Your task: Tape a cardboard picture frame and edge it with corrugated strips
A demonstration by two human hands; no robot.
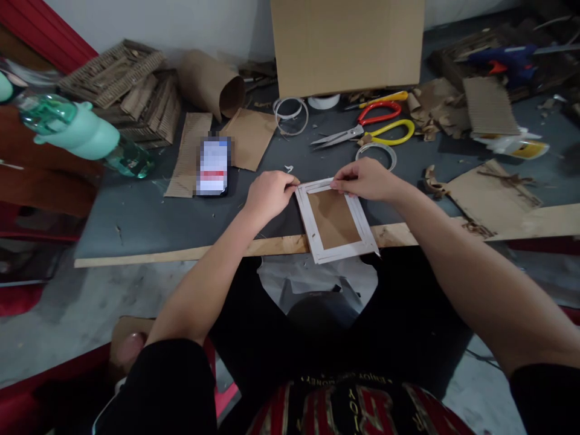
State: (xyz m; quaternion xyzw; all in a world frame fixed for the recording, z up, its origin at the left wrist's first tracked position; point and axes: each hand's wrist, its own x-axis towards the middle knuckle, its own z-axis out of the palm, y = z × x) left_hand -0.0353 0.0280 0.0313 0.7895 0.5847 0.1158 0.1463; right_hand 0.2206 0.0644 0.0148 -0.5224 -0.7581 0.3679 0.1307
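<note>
A small cardboard picture frame (317,232) with white strips along its border and a bare brown middle lies at the table's front edge, its near end sticking out past the wood. My left hand (270,192) is closed in a pinch at the frame's far left corner. At the far edge, toward the right, the thumb and fingers of my right hand (366,179) pinch the white border. Just beyond my right hand lies a roll of tape (393,158). Scissors (347,134) with one red and one yellow handle rest farther back.
A phone (212,166) lies on cardboard to the left, near a green water bottle (75,130) and stacked corrugated pieces (149,109). Behind stands a large cardboard sheet (347,45). Cardboard scraps (492,196) and a blue glue gun (512,63) are on the right.
</note>
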